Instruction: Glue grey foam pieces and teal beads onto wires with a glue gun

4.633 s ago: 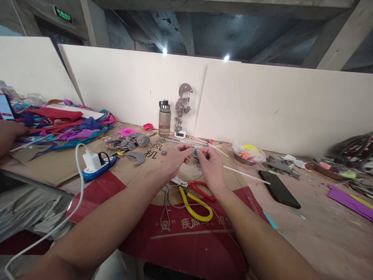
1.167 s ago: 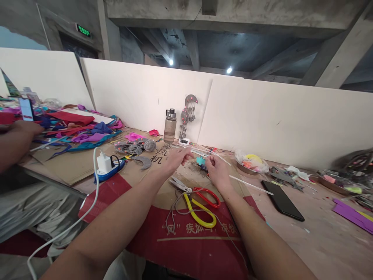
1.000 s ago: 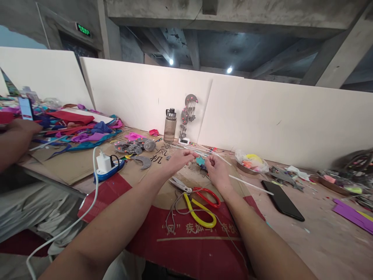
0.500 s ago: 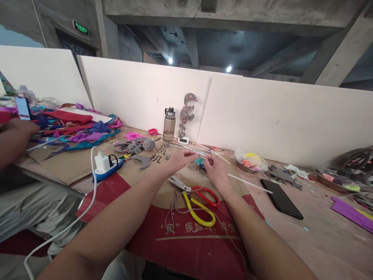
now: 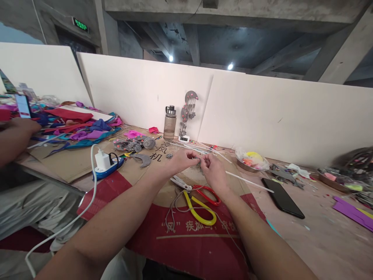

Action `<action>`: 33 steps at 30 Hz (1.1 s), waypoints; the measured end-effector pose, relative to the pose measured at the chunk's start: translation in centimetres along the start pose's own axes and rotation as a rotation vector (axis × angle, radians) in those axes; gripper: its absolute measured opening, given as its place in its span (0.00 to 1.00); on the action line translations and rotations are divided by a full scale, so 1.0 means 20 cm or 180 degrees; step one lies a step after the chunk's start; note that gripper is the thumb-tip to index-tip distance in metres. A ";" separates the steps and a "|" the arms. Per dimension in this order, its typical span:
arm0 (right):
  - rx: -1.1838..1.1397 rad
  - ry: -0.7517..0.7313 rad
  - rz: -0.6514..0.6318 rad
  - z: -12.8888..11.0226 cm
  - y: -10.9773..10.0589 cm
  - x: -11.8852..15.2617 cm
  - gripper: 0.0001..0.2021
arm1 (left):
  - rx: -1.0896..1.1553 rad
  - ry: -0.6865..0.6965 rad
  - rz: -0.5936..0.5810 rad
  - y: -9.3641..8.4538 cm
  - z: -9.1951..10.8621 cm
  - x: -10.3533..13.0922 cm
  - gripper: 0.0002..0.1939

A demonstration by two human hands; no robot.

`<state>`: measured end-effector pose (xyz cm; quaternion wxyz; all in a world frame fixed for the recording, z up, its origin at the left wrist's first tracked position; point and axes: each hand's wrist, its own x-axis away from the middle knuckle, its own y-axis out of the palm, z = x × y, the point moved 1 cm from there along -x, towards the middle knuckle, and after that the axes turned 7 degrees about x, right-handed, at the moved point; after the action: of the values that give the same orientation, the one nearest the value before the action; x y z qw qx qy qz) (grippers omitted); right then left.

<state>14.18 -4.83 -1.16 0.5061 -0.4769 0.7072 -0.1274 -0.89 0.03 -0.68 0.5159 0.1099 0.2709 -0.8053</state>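
My left hand (image 5: 184,160) and my right hand (image 5: 213,168) meet over the cardboard (image 5: 163,194), fingertips nearly touching. Both are closed around something small and dark between them, too small to make out. Below them lie scissors (image 5: 194,198) with one red and one yellow handle, blades pointing up and left. A thin grey cord (image 5: 175,204) loops around the scissors. Left of my left hand are a grey crescent piece (image 5: 142,159), a ball of grey yarn (image 5: 149,143) and grey pieces with pink dots (image 5: 125,144).
A bottle (image 5: 169,124) and small clock (image 5: 183,139) stand at the back. A black phone (image 5: 282,197) and bowl (image 5: 251,161) lie right. A power strip (image 5: 107,169) with a white cable is left, near a person's hand (image 5: 21,130) and coloured cloth (image 5: 70,116).
The teal piece seen between my fingers is no longer visible there. My hands have drawn slightly closer together. The scissors remain in place.
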 end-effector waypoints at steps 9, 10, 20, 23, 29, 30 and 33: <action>-0.0347 -0.0171 0.0108 0.00 -0.02 0.01 0.13 | -0.0344 0.0044 0.0278 -0.01 0.04 0.01 0.08; -0.0384 -0.0148 0.0141 0.00 -0.03 0.01 0.13 | -0.0308 0.0035 0.0298 -0.01 0.04 0.01 0.08; -0.0543 0.0030 0.0072 -0.02 -0.02 0.01 0.08 | 0.0183 -0.0183 0.0163 0.01 0.05 0.03 0.08; -0.0563 0.0067 0.0036 -0.02 -0.03 0.01 0.09 | 0.0410 -0.0192 0.0130 0.02 0.05 0.03 0.07; -0.0592 0.0108 -0.0014 -0.02 -0.02 0.01 0.10 | 0.0584 -0.0210 0.0155 0.02 0.04 0.02 0.08; -0.0588 0.0117 -0.0016 -0.02 -0.02 0.01 0.10 | 0.0575 -0.0226 0.0165 0.02 0.04 0.02 0.08; -0.0541 0.0192 0.0023 -0.02 -0.02 0.01 0.09 | 0.0560 -0.0249 0.0150 0.02 0.04 0.02 0.11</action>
<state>14.01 -5.34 -0.72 0.4428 -0.5115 0.7321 -0.0794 -0.67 -0.79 -0.36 0.5331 0.1296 0.1761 -0.8173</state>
